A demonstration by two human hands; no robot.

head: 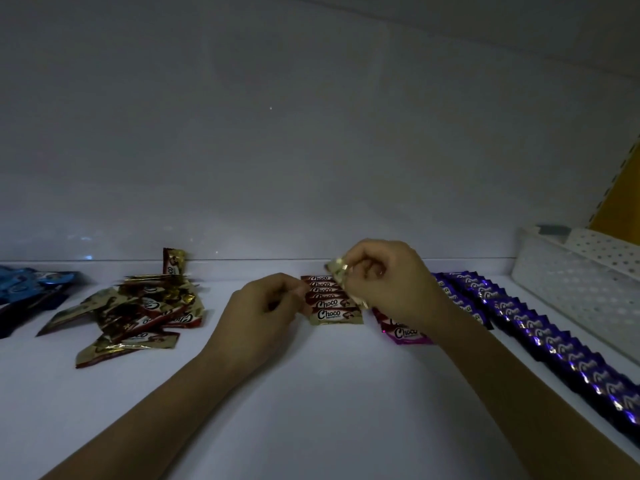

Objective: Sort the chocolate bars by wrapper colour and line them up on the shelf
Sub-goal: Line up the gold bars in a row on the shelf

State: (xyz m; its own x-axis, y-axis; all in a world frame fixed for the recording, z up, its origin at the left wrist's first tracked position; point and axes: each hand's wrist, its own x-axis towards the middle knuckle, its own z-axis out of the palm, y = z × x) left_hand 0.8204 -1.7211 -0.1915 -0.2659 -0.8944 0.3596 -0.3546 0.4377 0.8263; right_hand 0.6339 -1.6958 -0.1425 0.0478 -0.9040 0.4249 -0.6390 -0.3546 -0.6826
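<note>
A short row of gold-and-brown Choco bars (330, 299) lies in the middle of the white shelf (311, 393). My left hand (266, 306) rests at the row's left end, fingers pinched on a bar's edge. My right hand (384, 282) hovers over the row's right side and holds the gold end of one bar (337, 268). A loose heap of gold-brown bars (138, 313) sits to the left. Pink-wrapped bars (401, 330) lie under my right wrist. Two long rows of purple bars (540, 337) run along the right.
Blue-wrapped bars (27, 289) lie at the far left edge. A white perforated plastic basket (575, 275) stands at the back right, with a yellow panel (620, 195) behind it. The shelf's back wall rises right behind the rows.
</note>
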